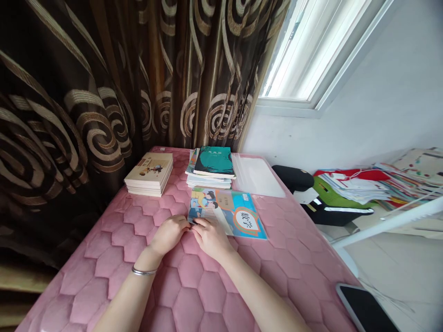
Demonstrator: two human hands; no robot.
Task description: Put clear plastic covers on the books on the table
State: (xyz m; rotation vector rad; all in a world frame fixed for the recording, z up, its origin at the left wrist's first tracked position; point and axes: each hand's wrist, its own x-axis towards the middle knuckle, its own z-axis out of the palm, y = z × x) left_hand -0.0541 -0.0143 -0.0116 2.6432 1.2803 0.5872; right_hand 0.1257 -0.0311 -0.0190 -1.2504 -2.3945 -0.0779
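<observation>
Blue mathematics textbook [226, 213] lies flat, front cover up, on a pink hexagon-patterned surface [187, 286], just on the near side of a book stack topped by a teal-covered book [215, 160]. Stack of cream-covered books [149, 173] off to the left, apart from it.

Left hand [171, 234]: fingers curled and drawn together at the textbook's near left corner. Right hand [212, 237]: over the near edge by the same corner, fingers bent, thumb toward the left hand. Fingertips of the two nearly meet. Whether either pinches the cover or some small dark bit there, cannot tell; the tips are too hidden.

Handling, by judgement: thin paperback, so light; cover flexible, likely smooth and a little slippery, pages soft enough to sag if raised by one corner. Not fragile, though corners would crease under a hard pinch. Best hold: thumb on top, fingers beneath, at mid-length of both short sides, or flat along the spine. Surface looks padded, so fingertips should slip under an edge easily.
</observation>
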